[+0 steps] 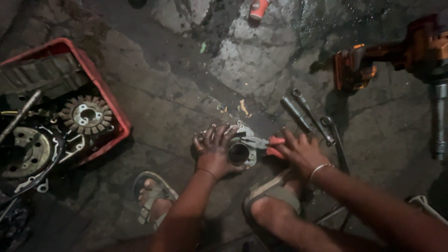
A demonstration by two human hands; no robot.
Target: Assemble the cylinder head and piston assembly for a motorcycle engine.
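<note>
A round metal engine part (239, 150) with a dark open bore was seen on an oil-stained concrete floor (163, 93), pinned directly in front of the person between both hands. The left hand (215, 151) was spread over the part's left side, fingers splayed and pressing down, not closed around it. The right hand (301, 150) was clenched on a pair of red-handled pliers (269, 144), whose long axis ran nearly level, left to right, with the nose pointed at the part's right edge and touching or nearly touching it; the exact contact could not be made out. The part lay just left of the right hand, and the left hand was the nearer, resting on it.

Three long steel tools (310, 116) were counted just beyond the right hand, laid slantwise side by side. One orange power tool (396, 56) was seen at upper right, well apart. One red plastic crate (100, 86) stood to the left, holding one toothed wheel (87, 114) and one larger round disc (28, 151) among other parts. One small red-and-white can (258, 8) lay at the far top edge. Two sandalled feet (151, 193) were shown near the bottom, one under each forearm.
</note>
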